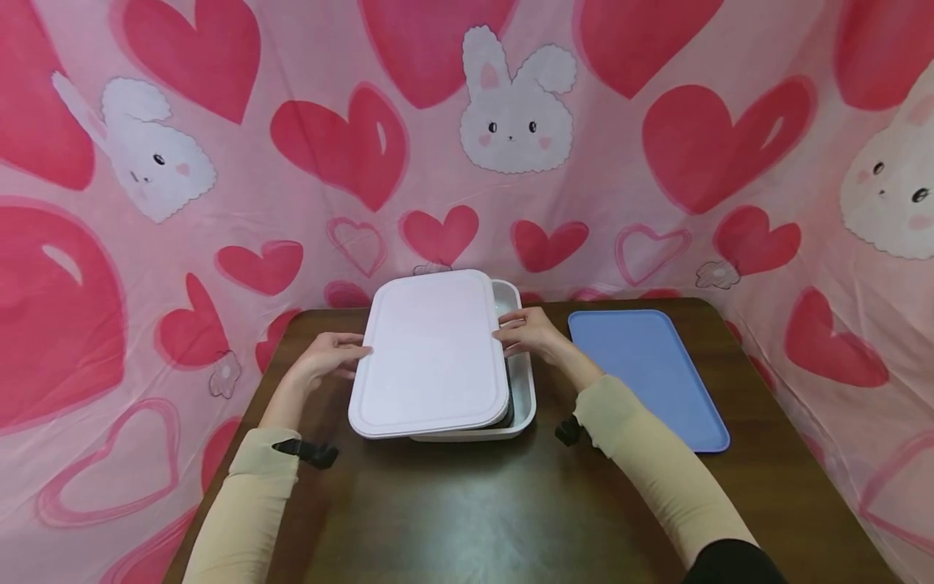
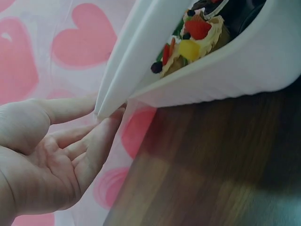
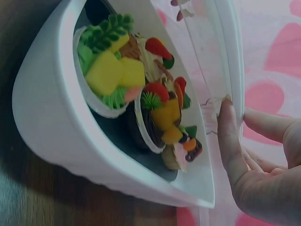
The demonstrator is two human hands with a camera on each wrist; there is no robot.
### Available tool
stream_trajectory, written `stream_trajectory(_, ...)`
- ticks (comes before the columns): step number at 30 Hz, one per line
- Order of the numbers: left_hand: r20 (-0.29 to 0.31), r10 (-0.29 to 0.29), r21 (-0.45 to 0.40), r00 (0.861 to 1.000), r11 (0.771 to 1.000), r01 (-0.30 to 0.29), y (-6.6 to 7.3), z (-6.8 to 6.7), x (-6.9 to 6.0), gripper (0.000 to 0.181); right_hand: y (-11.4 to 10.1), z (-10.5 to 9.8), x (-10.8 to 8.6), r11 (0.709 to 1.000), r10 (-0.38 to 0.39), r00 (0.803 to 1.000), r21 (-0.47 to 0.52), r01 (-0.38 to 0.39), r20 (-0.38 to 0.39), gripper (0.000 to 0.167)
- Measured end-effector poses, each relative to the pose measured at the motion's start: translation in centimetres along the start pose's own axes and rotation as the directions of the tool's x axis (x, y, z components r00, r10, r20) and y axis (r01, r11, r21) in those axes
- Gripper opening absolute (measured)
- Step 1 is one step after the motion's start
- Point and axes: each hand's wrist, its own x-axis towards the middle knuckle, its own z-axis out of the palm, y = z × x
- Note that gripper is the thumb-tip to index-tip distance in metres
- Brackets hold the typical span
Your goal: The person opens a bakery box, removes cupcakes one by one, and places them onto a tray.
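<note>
A white rectangular lid (image 1: 430, 357) with rounded corners is held at a slant over a white bin (image 1: 524, 389). On its left edge, my left hand (image 1: 328, 355) pinches the rim between thumb and fingers. My right hand (image 1: 531, 331) pinches the opposite edge the same way. Inside the bin, the right wrist view shows several toy-like cupcakes (image 3: 110, 75) topped with fruit pieces, standing on a dark base. More cupcakes (image 2: 197, 44) show beneath the lid in the left wrist view. From the head view the lid hides most of the bin's inside.
A flat blue tray (image 1: 645, 377) lies on the dark wooden table (image 1: 452, 511), right of the bin and beside my right forearm. Behind the table hangs a pink cloth (image 1: 452, 186) with hearts and rabbits, which also runs along both sides.
</note>
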Motion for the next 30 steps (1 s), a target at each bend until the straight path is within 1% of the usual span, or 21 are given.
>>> stream_trajectory(5,-0.017,-0.020,0.027,1.000,0.999,0.020,-0.8,-0.9,-1.2,0.072,-0.1,1.6,0.2,1.000,0.007,1.000,-0.016,-0.007,0.002,0.048)
stream_trajectory(7,-0.021,-0.026,0.024,0.999,0.999,0.026,-1.1,-1.2,-1.6,0.071,-0.1,2.1,0.4,1.000,0.007,1.000,-0.011,-0.007,0.006,0.047)
stream_trajectory(14,-0.046,-0.031,0.022,0.998,0.999,0.032,-1.8,-1.8,-2.4,0.071,-0.1,3.6,0.9,1.000,0.002,0.999,0.027,-0.003,0.033,0.045)
stream_trajectory(18,-0.064,-0.030,0.026,0.998,0.999,0.032,-2.1,-2.1,-2.7,0.070,-0.3,4.4,0.7,1.000,-0.010,0.999,-0.019,0.011,0.037,0.045)
stream_trajectory(21,-0.079,-0.027,0.048,0.997,0.998,0.031,-2.5,-2.4,-2.9,0.070,-0.4,5.0,0.7,0.998,-0.021,0.999,-0.053,0.023,0.042,0.047)
stream_trajectory(25,-0.114,-0.024,0.082,0.993,0.996,0.034,-2.8,-2.8,-3.2,0.068,-0.6,6.1,0.9,0.996,-0.040,0.999,-0.076,0.042,0.034,0.048)
stream_trajectory(28,-0.150,-0.006,0.116,0.989,0.993,0.024,-3.2,-2.9,-3.4,0.065,-0.7,6.9,1.1,0.990,-0.073,0.997,-0.122,0.075,0.024,0.047)
stream_trajectory(30,-0.177,0.028,0.155,0.984,0.988,0.000,-3.5,-2.9,-3.3,0.063,-0.7,7.5,1.2,0.977,-0.104,0.994,-0.183,0.107,0.028,0.047)
